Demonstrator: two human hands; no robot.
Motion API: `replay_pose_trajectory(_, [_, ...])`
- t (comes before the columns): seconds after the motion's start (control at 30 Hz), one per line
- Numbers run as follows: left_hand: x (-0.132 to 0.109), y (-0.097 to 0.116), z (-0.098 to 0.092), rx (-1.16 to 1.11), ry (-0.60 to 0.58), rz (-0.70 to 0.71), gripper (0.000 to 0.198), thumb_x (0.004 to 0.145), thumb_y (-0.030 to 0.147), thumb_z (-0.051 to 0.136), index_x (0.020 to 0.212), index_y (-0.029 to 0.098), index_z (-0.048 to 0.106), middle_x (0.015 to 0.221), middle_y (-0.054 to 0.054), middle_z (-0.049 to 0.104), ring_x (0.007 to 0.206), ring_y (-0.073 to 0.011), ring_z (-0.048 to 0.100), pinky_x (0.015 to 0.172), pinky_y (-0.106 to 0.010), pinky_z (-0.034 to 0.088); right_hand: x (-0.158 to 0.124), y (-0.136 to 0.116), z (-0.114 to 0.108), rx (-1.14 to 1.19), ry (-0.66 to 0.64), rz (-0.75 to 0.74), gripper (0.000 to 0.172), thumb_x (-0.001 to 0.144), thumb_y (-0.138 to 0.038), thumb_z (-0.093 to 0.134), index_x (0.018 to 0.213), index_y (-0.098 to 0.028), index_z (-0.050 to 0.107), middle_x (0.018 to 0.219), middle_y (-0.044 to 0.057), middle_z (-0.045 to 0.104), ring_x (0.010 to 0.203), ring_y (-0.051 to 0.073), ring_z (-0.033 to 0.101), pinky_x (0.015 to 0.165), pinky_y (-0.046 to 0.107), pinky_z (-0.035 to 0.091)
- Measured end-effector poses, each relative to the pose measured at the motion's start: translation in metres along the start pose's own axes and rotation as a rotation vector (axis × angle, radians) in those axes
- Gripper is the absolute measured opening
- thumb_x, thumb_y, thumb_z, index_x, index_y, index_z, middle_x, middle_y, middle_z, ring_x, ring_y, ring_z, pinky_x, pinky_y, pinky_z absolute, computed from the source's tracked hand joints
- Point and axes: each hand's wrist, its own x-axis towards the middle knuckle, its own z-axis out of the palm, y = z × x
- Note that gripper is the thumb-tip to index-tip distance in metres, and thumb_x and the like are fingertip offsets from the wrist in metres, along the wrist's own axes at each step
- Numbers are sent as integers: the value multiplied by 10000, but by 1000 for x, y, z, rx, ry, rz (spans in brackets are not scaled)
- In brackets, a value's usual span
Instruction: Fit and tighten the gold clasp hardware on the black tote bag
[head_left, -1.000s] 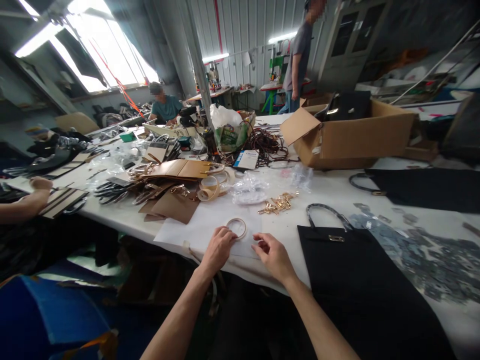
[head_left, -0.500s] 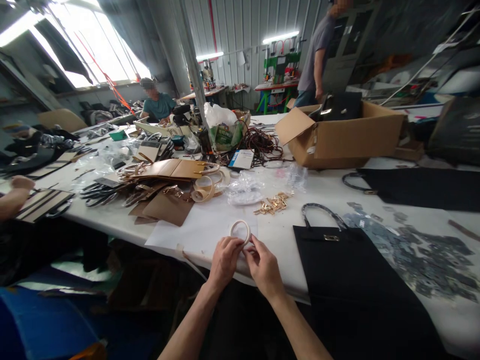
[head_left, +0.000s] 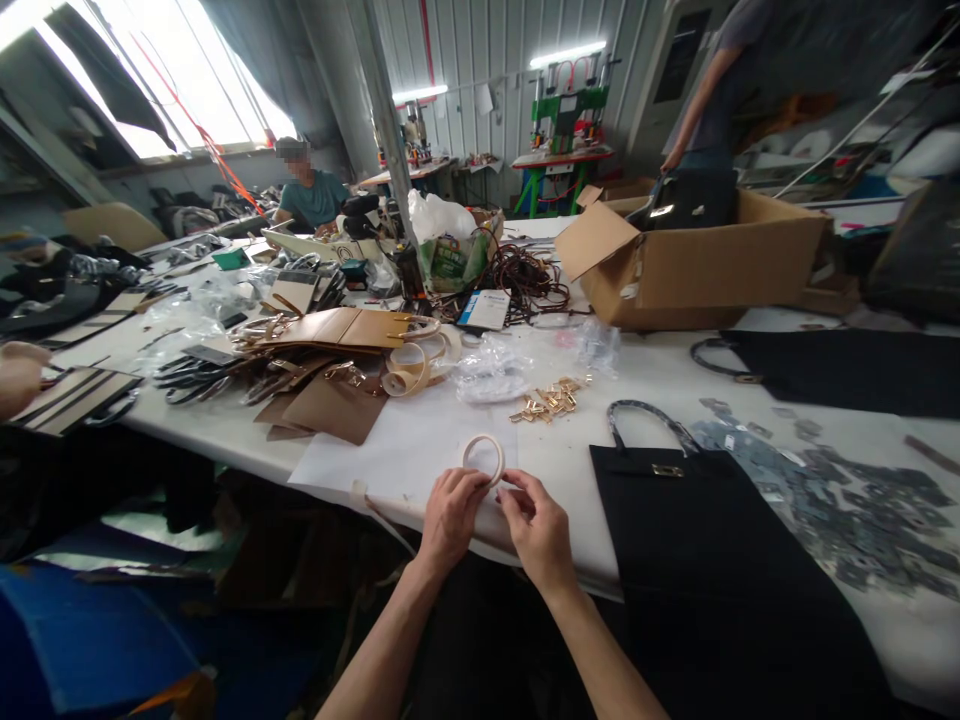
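Observation:
A narrow roll of cream-coloured tape (head_left: 484,440) stands tilted over the near table edge, its round opening facing me. My left hand (head_left: 453,515) is closed on its lower rim, fingers wrapped over it. Close by on the right is my right hand (head_left: 538,525), its thumb and index finger drawn together at the roll's lower right edge. Whether a tape end is between those fingertips is too small to make out. Beneath lies a white paper sheet (head_left: 337,462). Right of my hands, a black bag (head_left: 667,540) with a wrapped handle and gold clasp hangs over the edge.
Small gold metal pieces (head_left: 551,402) lie beyond the roll, near clear plastic wrap (head_left: 491,370). Brown bag panels (head_left: 337,400) are piled left. Grey flat pieces (head_left: 855,510) are scattered right. An open cardboard box (head_left: 720,270) stands behind. A co-worker's hand (head_left: 22,378) shows at far left.
My right hand has shifted slightly right, away from the roll; my left hand keeps its hold. The standing person at the back has moved right and now reaches into the box.

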Motion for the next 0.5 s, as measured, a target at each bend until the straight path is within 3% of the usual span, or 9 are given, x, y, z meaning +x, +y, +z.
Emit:
replay_pose_trajectory(0.1, [-2, -3, 1, -26, -9, -7, 191, 1053, 283, 525, 1154, 247, 682, 1106, -83, 707, 1033, -232, 634, 925, -407, 544, 7, -5, -2, 118, -6, 91, 350, 916, -516, 667, 1092, -215, 692, 987, 87, 781, 825, 237, 763, 777, 350, 648])
replay_pose_trajectory(0.3, [-3, -4, -1, -37, -15, 1, 194, 1049, 285, 531, 1164, 245, 682, 1103, -85, 704, 1035, -234, 643, 927, -400, 556, 16, -6, -5, 93, -36, 113, 370, 901, -574, 673, 966, -211, 701, 782, 46, 752, 718, 213, 734, 697, 308, 616])
replay_pose_trajectory(0.43, [-2, -3, -3, -52, -24, 7, 186, 1046, 275, 539, 1161, 243, 681, 1098, -84, 701, 1029, -231, 637, 925, -398, 554, 17, -4, -8, 62, -89, 64, 341, 950, -554, 615, 972, -217, 660, 831, 53, 756, 776, 214, 738, 752, 313, 607])
replay_pose_trajectory(0.5, [-1, -1, -3, -64, -16, -3, 182, 1045, 271, 540, 1160, 245, 678, 1098, -84, 697, 1033, -233, 633, 927, -401, 552, 14, -3, -9, 25, -98, -9, 299, 981, -515, 579, 990, -222, 633, 967, 82, 762, 884, 222, 736, 828, 329, 600])
